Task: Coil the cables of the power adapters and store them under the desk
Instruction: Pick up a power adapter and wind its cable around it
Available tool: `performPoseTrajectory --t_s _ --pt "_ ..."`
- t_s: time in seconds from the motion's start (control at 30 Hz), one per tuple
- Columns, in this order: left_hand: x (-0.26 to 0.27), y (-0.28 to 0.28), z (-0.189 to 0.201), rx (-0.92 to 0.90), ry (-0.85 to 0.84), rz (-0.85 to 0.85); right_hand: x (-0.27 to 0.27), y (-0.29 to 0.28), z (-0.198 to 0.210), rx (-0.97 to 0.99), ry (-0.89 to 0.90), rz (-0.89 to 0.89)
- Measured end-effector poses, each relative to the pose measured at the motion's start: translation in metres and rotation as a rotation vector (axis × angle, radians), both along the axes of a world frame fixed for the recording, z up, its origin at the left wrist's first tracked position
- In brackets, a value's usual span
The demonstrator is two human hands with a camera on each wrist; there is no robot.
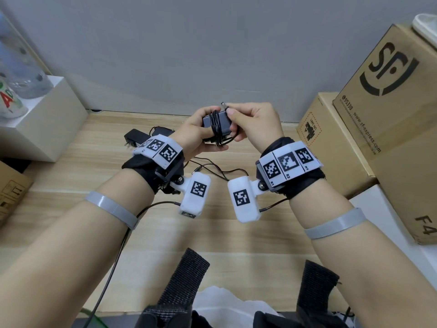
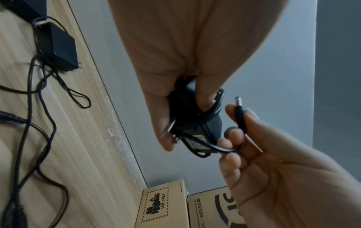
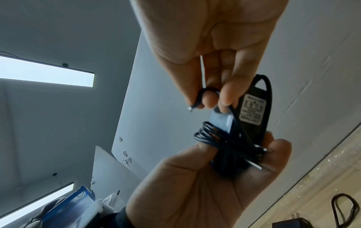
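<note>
A black power adapter (image 1: 216,124) is held above the wooden desk (image 1: 272,233), its thin black cable (image 1: 215,129) wound several times round the body. My left hand (image 1: 196,129) grips the adapter from the left, thumb on the front. My right hand (image 1: 250,121) pinches the cable's barrel plug (image 1: 224,106) between thumb and forefinger just above the adapter. In the left wrist view the plug (image 2: 239,111) sticks up beside the adapter (image 2: 197,128). The right wrist view shows the coil (image 3: 215,135) and the adapter's label (image 3: 253,111).
Two more black adapters (image 1: 132,138) (image 1: 163,131) lie at the desk's back left, with loose cables (image 1: 212,166) trailing beneath my hands. Cardboard boxes (image 1: 387,114) stand stacked on the right. A white box (image 1: 47,121) with a bottle (image 1: 16,67) on it sits left.
</note>
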State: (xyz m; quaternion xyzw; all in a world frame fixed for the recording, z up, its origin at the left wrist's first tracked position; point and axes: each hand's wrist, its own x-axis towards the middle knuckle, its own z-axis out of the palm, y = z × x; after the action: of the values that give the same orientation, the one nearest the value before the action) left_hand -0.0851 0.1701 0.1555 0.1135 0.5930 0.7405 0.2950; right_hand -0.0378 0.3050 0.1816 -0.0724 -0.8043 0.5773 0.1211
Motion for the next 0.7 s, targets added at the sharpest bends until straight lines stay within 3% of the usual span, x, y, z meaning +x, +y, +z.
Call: performPoseTrajectory --t_s 0.2,0.7 --pt "0.0 0.001 0.003 -0.022 0.0 -0.019 0.003 0.002 0.004 0.155 -0.111 0.019" --pt "0.005 0.01 -0.001 -0.217 0.207 -0.039 -0.005 -0.01 -0.002 0.265 -0.028 -0.069"
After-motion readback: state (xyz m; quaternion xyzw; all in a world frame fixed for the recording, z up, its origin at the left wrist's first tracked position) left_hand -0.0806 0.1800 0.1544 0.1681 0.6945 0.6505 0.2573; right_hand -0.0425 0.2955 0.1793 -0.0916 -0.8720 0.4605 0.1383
